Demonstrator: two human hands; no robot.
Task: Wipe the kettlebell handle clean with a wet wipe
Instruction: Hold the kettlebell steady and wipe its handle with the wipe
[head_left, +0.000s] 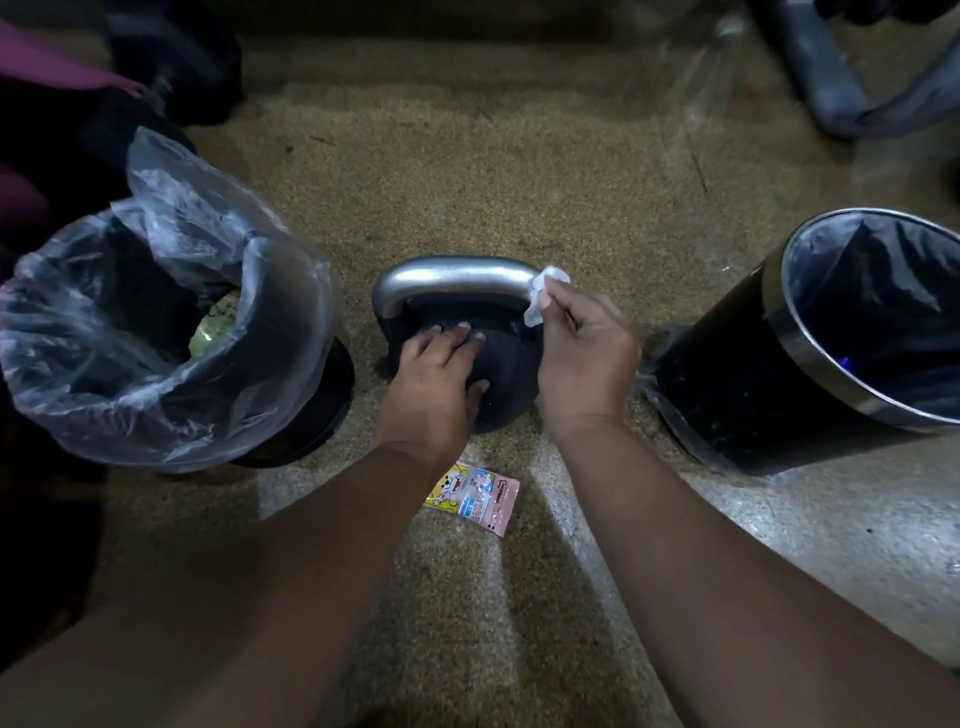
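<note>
On the floor right in front of you stands one kettlebell (506, 364), upright, its single silver handle (457, 278) arching over the dark body. Your right hand (587, 358) pinches one white wet wipe (540, 291) between thumb and fingertips and presses it against the right end of the handle, where the arch bends down. Your left hand (431, 384) rests flat on top of the body, fingers fairly straight and slightly apart, gripping nothing. One pink and yellow packet (475, 496) lies flat just behind the kettlebell, between your forearms. Two bins flank it: a clear-lined bin (332, 395) to the left, its loose plastic bag spilling over the rim, and a black bin (727, 374) with a metal rim to the right, both near but apart from the kettlebell. The floor (493, 156) is speckled tan, worn paler near you, and the room is dim.
</note>
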